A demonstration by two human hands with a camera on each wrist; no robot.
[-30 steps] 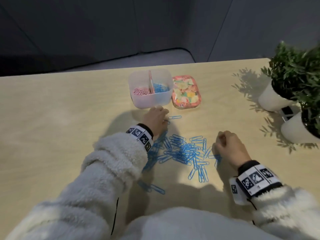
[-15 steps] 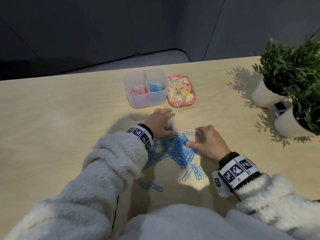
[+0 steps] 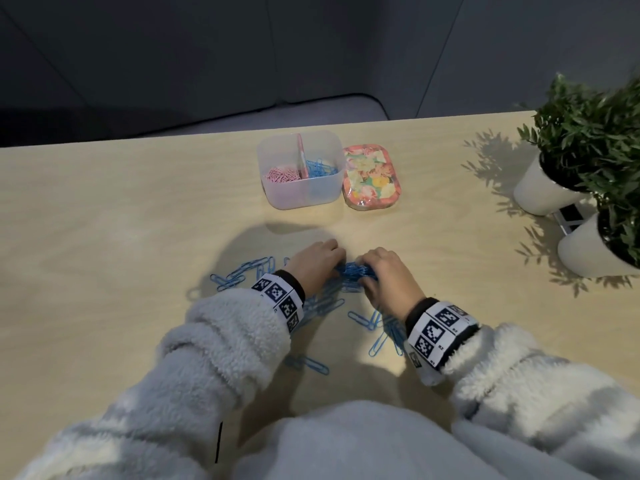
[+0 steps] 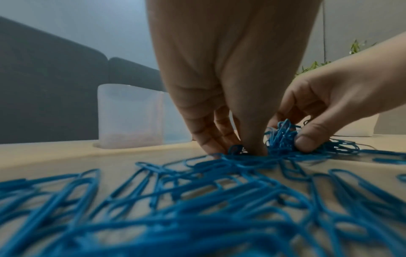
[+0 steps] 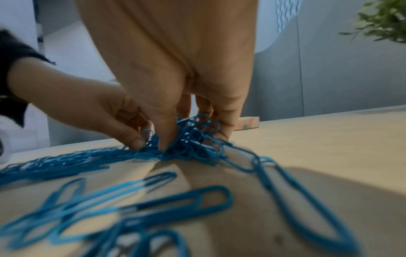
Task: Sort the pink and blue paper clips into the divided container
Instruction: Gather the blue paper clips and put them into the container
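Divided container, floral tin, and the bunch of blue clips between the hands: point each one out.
divided container [image 3: 301, 194], head view, on its bare front wall.
floral tin [image 3: 372, 174], head view, on the middle of its patterned top.
bunch of blue clips [image 4: 282, 137], left wrist view, on the raised tangle between the fingers.

The blue paper clips [image 3: 351, 271] are showing a smooth, glossy coated finish, catching small highlights in the wrist views. The divided container [image 3: 300, 195] is looking like frosted, translucent plastic with a matt sheen. The table [image 3: 104, 220] is showing pale, smooth wood grain with a soft satin look. The floral lid [image 3: 372, 178] on the right is gleaming as glossy plastic. The sleeves [image 3: 221, 344] are looking like fluffy, rough fleece cloth. The plant pots [image 3: 540, 192] at the far right are looking smooth, matt white.
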